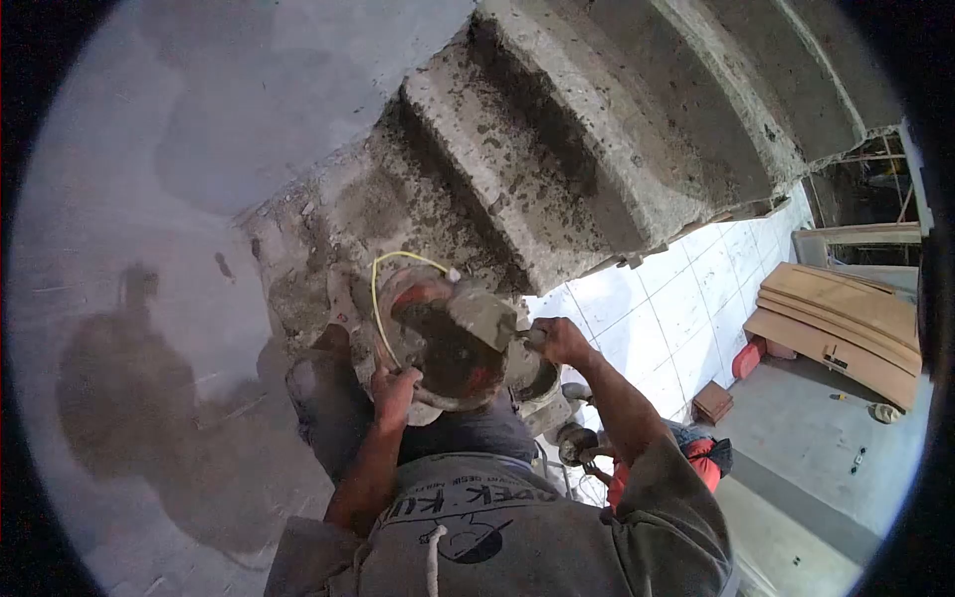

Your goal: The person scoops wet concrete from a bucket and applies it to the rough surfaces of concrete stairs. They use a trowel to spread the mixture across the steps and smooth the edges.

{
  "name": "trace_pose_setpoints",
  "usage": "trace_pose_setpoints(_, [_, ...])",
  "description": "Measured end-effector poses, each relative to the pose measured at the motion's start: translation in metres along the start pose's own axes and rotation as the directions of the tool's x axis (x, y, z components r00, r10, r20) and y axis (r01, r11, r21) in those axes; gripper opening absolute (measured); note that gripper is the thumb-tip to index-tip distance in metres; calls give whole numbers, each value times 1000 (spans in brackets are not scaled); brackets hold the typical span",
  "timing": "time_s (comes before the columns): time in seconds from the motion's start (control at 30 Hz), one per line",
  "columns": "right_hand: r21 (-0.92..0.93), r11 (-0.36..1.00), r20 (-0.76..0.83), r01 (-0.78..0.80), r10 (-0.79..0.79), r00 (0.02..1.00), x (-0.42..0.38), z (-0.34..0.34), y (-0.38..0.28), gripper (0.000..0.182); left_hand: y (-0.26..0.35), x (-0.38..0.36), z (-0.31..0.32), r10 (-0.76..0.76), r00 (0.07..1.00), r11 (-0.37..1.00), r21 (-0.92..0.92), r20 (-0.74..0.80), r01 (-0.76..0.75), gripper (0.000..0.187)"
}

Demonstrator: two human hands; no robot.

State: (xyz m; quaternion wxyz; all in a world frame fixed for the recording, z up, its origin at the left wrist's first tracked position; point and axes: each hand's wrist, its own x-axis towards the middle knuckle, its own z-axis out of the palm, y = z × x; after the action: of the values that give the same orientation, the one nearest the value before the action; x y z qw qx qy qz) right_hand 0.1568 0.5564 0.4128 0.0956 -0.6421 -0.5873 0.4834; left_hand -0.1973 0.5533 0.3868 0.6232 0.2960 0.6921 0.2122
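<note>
Head view, centre: one round bucket (423,292), yellow handle (374,284) arched over its left and far sides. Contents: dark grey mortar (438,343); orange-red patches show on the inner wall. One trowel (477,316), its grey blade above the bucket's right half, its grip running right to the right hand. Right hand (565,341): fingers closed round the trowel's grip, just right of the bucket. Left hand (395,391): pinching the bucket's near-left rim, thumb uppermost, beside the handle's near end. One further container (550,389), just right of the bucket and partly hidden by it; contents too dark to tell. Near right: a co-worker in red (622,483), beside a small round vessel (577,444), contents unclear. Far side: rough concrete stairs (637,119), rising rightward.
</note>
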Motion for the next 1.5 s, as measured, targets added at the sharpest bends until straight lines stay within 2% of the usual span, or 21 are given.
trace_pose_setpoints(0.07, [85,996,-22,16,-14,1000,22,-11,41,22,12,-10,4,2,999,998,-56,-41,-4,88])
trace_pose_setpoints(0.13, [-283,939,-192,196,-255,948,47,-31,102,12,11,-14,2,-17,997,997,-70,-72,12,89])
trace_pose_setpoints(0.2, [300,944,-312,-138,234,921,46,-74,90,10,19,-23,-2,-40,997,999,-35,-67,38,89])
trace_pose_setpoints(0.23, [576,793,-343,-200,457,821,45,-96,80,11,19,-23,-4,-49,997,999,-14,-58,49,89])
trace_pose_setpoints(0.27, [655,733,-352,-185,512,783,26,-127,39,15,20,-23,-7,-59,997,998,7,-50,59,89])
trace_pose_setpoints(0.37, [488,839,-369,-243,450,814,-26,-171,-38,24,14,-17,2,164,985,982,-85,-52,-168,88])
trace_pose_setpoints(0.43, [430,878,-416,-212,401,816,-49,-169,-66,26,32,-22,6,52,998,998,-41,-43,-53,89])
trace_pose_setpoints(0.53, [-149,966,-406,-211,135,904,-57,-139,-67,26,23,-12,0,-80,994,989,130,69,70,86])
trace_pose_setpoints(0.57, [-358,898,-306,-254,145,941,-59,-125,-72,26,20,-11,0,-112,988,978,185,103,92,85])
trace_pose_setpoints(0.67, [-605,791,-3,-90,111,994,-52,-67,-91,30,41,-32,19,143,989,988,-55,-47,-146,80])
trace_pose_setpoints(0.73, [-684,714,62,-148,259,964,-36,-16,-83,26,65,-51,26,211,977,976,54,11,-212,75])
trace_pose_setpoints(0.8, [-797,601,170,62,125,977,-20,18,-74,20,61,-53,30,223,975,969,109,12,-223,78])
trace_pose_setpoints(0.87, [-765,644,114,27,94,989,-2,52,-36,19,51,-54,34,223,975,960,172,9,-221,82])
trace_pose_setpoints(0.9, [-736,677,58,0,63,996,5,61,-27,18,44,-50,37,369,929,910,208,-10,-359,78])
trace_pose_setpoints(0.93, [-718,687,63,-113,226,972,5,50,-41,20,44,-49,34,434,901,879,232,-23,-417,76])
trace_pose_setpoints(0.97, [-697,715,67,-45,128,989,-11,37,-50,23,43,-48,31,496,867,843,259,-36,-471,74])
trace_pose_setpoints(1.0, [-683,729,69,-42,122,990,-18,38,-44,25,48,-47,27,335,942,917,235,-16,-323,68])
trace_pose_setpoints(1.1, [-632,773,-8,-47,54,999,-38,29,-41,26,53,-49,23,233,972,967,108,-19,-230,49])
trace_pose_setpoints(1.23, [-488,872,-190,29,-139,972,-50,17,-31,20,43,-43,23,210,978,974,93,-18,-207,70])
trace_pose_setpoints(1.43, [-242,963,-166,-116,76,983,-36,2,5,26,19,-36,12,-4,1000,996,-94,-18,2,81])
trace_pose_setpoints(1.5, [38,999,-217,22,-14,976,-22,-7,37,17,4,-26,9,62,998,998,-28,-32,-63,82])
